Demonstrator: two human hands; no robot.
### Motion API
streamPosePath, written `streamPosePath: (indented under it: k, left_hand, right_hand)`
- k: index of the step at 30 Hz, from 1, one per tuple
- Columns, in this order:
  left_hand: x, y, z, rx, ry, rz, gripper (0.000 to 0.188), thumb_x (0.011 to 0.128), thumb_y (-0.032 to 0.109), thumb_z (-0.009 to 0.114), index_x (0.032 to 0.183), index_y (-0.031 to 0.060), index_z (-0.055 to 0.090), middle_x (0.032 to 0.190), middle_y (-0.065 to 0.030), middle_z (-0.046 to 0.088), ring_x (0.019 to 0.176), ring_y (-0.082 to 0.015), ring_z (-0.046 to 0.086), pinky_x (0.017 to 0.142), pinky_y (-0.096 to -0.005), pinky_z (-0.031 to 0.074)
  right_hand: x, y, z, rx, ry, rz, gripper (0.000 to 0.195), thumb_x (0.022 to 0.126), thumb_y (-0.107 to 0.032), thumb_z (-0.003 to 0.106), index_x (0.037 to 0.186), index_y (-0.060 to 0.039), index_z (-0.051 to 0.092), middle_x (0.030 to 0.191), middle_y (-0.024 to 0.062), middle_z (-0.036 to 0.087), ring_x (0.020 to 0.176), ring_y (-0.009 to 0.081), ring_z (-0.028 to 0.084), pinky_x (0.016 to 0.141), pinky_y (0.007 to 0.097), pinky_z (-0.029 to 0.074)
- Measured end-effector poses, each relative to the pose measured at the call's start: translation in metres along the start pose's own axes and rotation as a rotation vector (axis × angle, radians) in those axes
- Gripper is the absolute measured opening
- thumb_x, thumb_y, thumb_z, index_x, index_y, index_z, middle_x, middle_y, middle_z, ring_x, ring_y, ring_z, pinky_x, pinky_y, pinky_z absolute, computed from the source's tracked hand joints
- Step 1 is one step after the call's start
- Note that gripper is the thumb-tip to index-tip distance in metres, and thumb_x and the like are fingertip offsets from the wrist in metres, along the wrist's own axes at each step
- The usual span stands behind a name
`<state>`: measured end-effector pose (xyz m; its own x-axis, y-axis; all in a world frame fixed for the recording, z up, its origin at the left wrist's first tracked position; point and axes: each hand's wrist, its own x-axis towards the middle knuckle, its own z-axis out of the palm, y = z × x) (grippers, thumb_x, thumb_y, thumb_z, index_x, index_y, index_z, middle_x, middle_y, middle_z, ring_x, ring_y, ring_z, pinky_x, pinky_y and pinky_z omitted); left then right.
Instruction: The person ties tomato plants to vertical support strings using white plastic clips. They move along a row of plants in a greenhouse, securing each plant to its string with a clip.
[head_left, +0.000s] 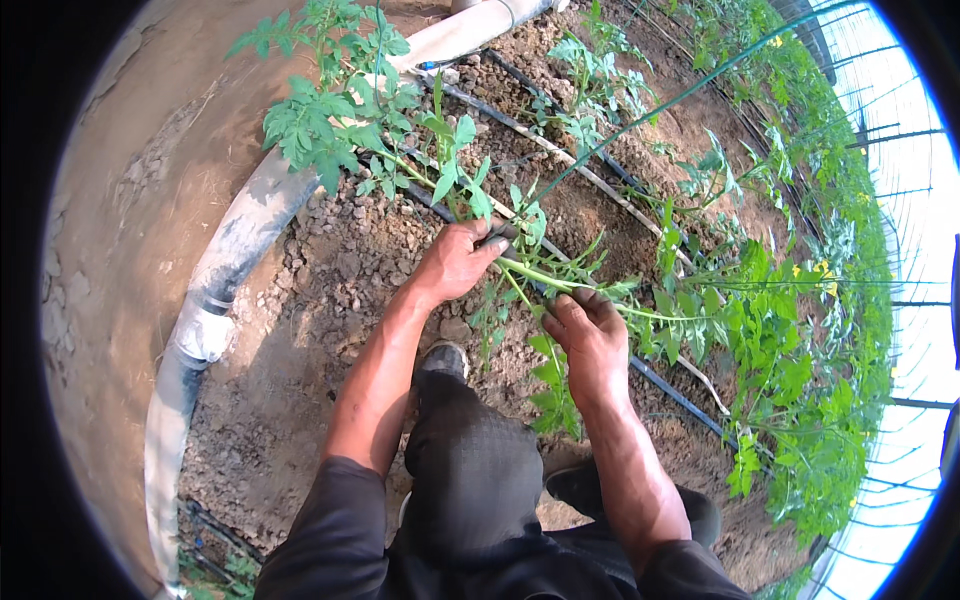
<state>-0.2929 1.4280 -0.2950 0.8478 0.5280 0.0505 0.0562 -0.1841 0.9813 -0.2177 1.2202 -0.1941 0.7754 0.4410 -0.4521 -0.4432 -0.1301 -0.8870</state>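
A tomato plant's green stem slants across in front of me, with leafy side shoots along it. My left hand pinches it between thumb and fingers, close to the lower end of a taut green string. That string runs from these fingers to the upper right; whether it is looped around the stem is hidden. Farther right along the same stem, my right hand has its thumb and fingertips closed on it. A leafy side shoot hangs down just left of my right hand. Dark stains mark the fingers of both hands.
A thick pale pipe curves along the left side. Dark drip hoses cross the cloddy soil. Another tomato plant stands at upper left, and dense plants fill the right. My shoe rests on the ground below my hands.
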Motion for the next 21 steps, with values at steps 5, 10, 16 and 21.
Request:
streamPosePath:
  k: [5, 10, 16, 21]
  left_hand:
    - [-0.019, 0.002, -0.005, -0.274, -0.114, -0.044, 0.023, 0.102, 0.009, 0.066, 0.124, 0.0017, 0.071, 0.103, -0.0016, 0.076, 0.096, -0.0115, 0.067, 0.088, -0.0302, 0.054]
    - [-0.033, 0.000, -0.014, -0.394, -0.172, -0.070, 0.030, 0.098, 0.006, 0.062, 0.126, 0.0023, 0.070, 0.112, -0.0006, 0.072, 0.107, -0.0099, 0.062, 0.098, -0.0293, 0.048]
    - [-0.035, -0.025, 0.002, -0.730, -0.241, -0.003, 0.039, 0.098, 0.001, 0.065, 0.137, 0.0002, 0.064, 0.114, -0.0033, 0.070, 0.102, -0.0125, 0.066, 0.092, -0.0273, 0.055]
    - [-0.052, -0.041, 0.018, -0.795, -0.213, 0.119, 0.034, 0.102, 0.009, 0.066, 0.135, 0.0024, 0.065, 0.112, -0.0028, 0.071, 0.096, -0.0122, 0.068, 0.086, -0.0297, 0.057]
  right_hand:
    - [-0.015, 0.040, 0.004, 0.127, -0.050, -0.515, 0.022, 0.099, 0.008, 0.064, 0.112, -0.0048, 0.052, 0.148, 0.0181, 0.054, 0.119, 0.0189, 0.062, 0.104, 0.0335, 0.052]
    - [-0.041, 0.031, 0.012, 0.201, -0.091, -0.344, 0.030, 0.100, 0.007, 0.064, 0.129, 0.0016, 0.056, 0.141, 0.0160, 0.061, 0.126, 0.0224, 0.063, 0.105, 0.0385, 0.054]
    - [-0.023, 0.102, -0.038, -0.359, -0.234, -0.474, 0.045, 0.096, -0.006, 0.073, 0.139, 0.0004, 0.058, 0.124, 0.0151, 0.071, 0.115, 0.0222, 0.067, 0.097, 0.0374, 0.055]
    - [-0.026, 0.016, 0.033, -0.950, -0.361, -1.258, 0.044, 0.084, -0.001, 0.078, 0.127, -0.0056, 0.068, 0.120, 0.0143, 0.071, 0.100, 0.0333, 0.072, 0.081, 0.0421, 0.061]
